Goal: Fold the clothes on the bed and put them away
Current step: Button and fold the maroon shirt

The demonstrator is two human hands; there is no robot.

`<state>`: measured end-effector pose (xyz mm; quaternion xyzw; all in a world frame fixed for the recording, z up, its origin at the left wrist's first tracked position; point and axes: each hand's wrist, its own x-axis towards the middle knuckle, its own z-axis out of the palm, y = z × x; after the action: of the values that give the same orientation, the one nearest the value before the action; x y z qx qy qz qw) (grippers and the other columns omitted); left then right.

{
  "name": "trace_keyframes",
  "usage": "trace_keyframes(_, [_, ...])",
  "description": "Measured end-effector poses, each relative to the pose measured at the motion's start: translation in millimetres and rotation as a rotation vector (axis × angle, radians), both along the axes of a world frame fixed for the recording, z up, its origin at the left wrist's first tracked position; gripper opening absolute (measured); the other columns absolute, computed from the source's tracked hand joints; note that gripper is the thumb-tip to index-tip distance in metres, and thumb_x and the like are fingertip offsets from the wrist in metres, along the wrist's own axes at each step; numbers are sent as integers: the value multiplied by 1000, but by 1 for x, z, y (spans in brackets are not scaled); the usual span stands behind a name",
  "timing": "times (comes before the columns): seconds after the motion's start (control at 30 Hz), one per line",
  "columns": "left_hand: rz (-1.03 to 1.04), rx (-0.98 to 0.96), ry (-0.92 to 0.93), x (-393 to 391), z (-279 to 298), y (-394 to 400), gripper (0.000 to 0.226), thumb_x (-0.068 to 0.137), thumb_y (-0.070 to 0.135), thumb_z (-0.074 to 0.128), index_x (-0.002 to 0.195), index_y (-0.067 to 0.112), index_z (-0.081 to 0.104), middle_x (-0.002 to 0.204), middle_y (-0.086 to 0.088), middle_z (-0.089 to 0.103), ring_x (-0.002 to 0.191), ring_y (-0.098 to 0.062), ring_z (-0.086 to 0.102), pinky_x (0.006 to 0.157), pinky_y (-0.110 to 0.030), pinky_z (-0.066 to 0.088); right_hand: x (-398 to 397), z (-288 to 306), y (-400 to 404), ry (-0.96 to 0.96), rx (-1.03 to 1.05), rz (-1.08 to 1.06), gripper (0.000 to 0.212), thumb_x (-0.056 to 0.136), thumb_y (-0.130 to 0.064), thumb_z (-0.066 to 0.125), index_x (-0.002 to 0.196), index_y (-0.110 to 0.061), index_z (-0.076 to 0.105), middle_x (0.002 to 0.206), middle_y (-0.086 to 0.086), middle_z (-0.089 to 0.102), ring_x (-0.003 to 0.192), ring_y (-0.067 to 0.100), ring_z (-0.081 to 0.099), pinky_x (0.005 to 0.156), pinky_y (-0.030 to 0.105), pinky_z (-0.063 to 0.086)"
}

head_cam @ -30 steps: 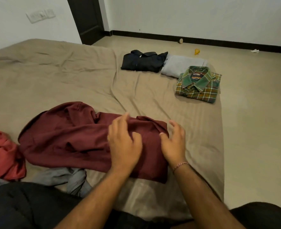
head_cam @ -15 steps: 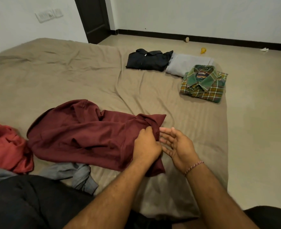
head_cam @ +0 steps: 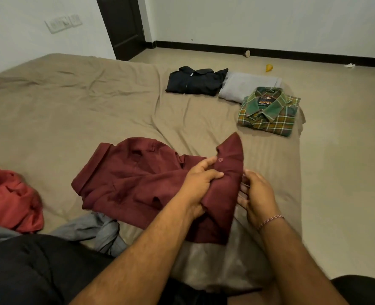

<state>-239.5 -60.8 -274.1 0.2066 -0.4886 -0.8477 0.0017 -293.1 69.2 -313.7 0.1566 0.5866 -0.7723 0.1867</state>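
Two hands on the maroon shirt [head_cam: 138, 183], which lies on the tan bed sheet [head_cam: 72, 111]. Left hand [head_cam: 201, 183] grips the shirt's buttoned edge, fingers curled round the cloth, thumb just below a maroon button [head_cam: 220, 159]. Right hand [head_cam: 256, 192] sits at the right edge of that same raised piece, fingers partly curled against the fabric; cannot tell if it actually pinches it. A thread bracelet [head_cam: 270, 221] is on the right wrist.

Shirt's long axis runs roughly left-right: rolled cuff or hem end well left of the left hand, bunched end between the two hands. The held piece sticks up and away from the person, tip pointing to the far side of the bed. Rest of the shirt is crumpled, not flat.

Beyond the hands, far side: folded black shirt [head_cam: 195, 81], folded grey garment [head_cam: 248, 85] touching it on the right, folded green plaid shirt [head_cam: 269, 112] overlapping the grey one's near corner, collar facing away.

Far left of the left hand: loose red garment [head_cam: 8, 199]. Below-left of the left forearm: crumpled grey cloth [head_cam: 98, 230].
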Motion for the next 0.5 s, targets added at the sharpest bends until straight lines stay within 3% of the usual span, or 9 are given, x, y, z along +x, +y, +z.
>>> trace_keyframes(0.07, [45, -167, -92, 6, -7, -29, 46, 90, -14, 55, 124, 14, 67, 121, -11, 73, 102, -20, 73, 90, -31, 60, 2, -4, -5, 26, 74, 77, 20, 104, -20, 54, 120, -18, 66, 113, 4, 73, 105, 19, 69, 89, 41, 56])
trace_keyframes(0.17, [82, -393, -176, 17, -14, -78, 49, 89, -10, 57, 129, 16, 65, 122, -8, 73, 110, -24, 72, 101, -37, 57, 8, -9, -15, 56, 182, 165, 30, 99, -21, 62, 129, -21, 62, 120, 1, 71, 110, 16, 68, 100, 42, 56])
trace_keyframes(0.27, [61, -587, -229, 27, -18, -111, 53, 90, -7, 58, 138, 14, 59, 117, -11, 74, 107, -26, 72, 100, -39, 57, 11, -9, -25, 60, 228, 197, 42, 93, -24, 65, 134, -21, 58, 118, 0, 72, 107, 14, 70, 103, 48, 55])
trace_keyframes(0.33, [-3, -738, -284, 33, -19, -118, 55, 91, -2, 62, 143, 14, 53, 114, -5, 71, 102, -20, 70, 93, -32, 57, 13, -6, -29, -8, 189, 208, 38, 96, -21, 64, 133, -21, 57, 120, 3, 72, 107, 18, 71, 98, 52, 58])
trace_keyframes(0.37, [-24, -859, -323, 35, -20, -118, 57, 91, 3, 64, 146, 15, 49, 113, 0, 66, 103, -18, 66, 93, -31, 54, 14, -6, -30, -34, 162, 208, 33, 97, -19, 62, 130, -18, 58, 120, 6, 73, 108, 22, 72, 95, 53, 59])
trace_keyframes(0.43, [18, -1311, -359, 42, -18, -110, 66, 88, 17, 68, 149, 19, 44, 122, -2, 57, 116, -25, 57, 101, -37, 48, 17, -4, -29, -58, 126, 211, 21, 100, -16, 57, 120, -10, 63, 116, 12, 75, 105, 29, 74, 90, 52, 61])
trace_keyframes(0.5, [96, -1577, -170, 47, -12, -87, 68, 84, 26, 67, 148, 20, 45, 130, -6, 53, 121, -29, 50, 105, -43, 46, 20, -2, -30, -67, 112, 215, 23, 102, -20, 55, 116, -7, 67, 112, 14, 76, 95, 28, 75, 84, 47, 63])
